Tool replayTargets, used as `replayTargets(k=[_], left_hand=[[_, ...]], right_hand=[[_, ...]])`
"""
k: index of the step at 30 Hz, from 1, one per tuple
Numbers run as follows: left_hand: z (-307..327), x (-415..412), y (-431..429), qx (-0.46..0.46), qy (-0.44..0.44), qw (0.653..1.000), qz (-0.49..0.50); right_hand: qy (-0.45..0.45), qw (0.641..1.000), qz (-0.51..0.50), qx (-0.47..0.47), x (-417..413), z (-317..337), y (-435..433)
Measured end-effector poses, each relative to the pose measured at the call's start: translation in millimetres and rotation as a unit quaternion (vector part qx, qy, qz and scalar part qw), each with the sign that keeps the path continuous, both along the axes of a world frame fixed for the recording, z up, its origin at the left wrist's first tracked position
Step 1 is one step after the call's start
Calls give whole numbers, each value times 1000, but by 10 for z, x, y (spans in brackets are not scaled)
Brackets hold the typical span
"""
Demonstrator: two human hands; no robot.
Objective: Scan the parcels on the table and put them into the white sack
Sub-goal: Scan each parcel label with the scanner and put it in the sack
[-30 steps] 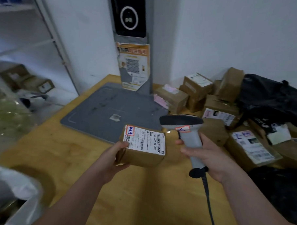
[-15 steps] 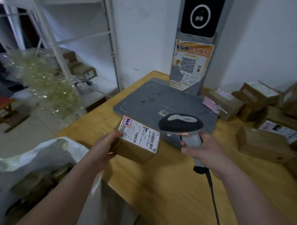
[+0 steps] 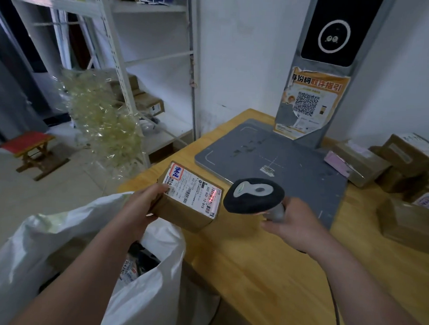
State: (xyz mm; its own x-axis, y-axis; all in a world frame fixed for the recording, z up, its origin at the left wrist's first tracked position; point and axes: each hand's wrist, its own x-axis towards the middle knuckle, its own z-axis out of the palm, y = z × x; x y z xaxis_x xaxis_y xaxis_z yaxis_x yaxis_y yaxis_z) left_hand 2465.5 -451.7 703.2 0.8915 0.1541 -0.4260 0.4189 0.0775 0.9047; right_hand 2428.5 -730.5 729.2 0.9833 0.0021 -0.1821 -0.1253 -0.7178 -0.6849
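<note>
Two hands work at the table's point(image 3: 265, 275) left edge: above the white sack point(image 3: 153, 294), the left hand point(image 3: 142, 208) grips a labelled parcel point(image 3: 186, 210); the right hand point(image 3: 294, 227) clasps a scanner point(image 3: 253, 196), red line on the barcode point(image 3: 213, 199).

Brown cardboard parcel point(image 3: 184, 210) with glossy paper label, smooth wooden table point(image 3: 265, 275), thin plastic sack point(image 3: 153, 294).

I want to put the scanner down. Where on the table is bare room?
Bare wood of the table lies between the grey pad and the near edge, near the right hand. The pad is mostly bare too. The right side is crowded with parcels.
</note>
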Motion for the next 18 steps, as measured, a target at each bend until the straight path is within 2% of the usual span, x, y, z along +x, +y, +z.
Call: replayTargets(k=[12,18], left_hand=[[19,-93,356,-7,0,1000,13],[16,-145,538,9,-7,999,33]], right_hand=[[-4,997,67,-47,47,80,351],[-5,996,86,-27,91,76,483]])
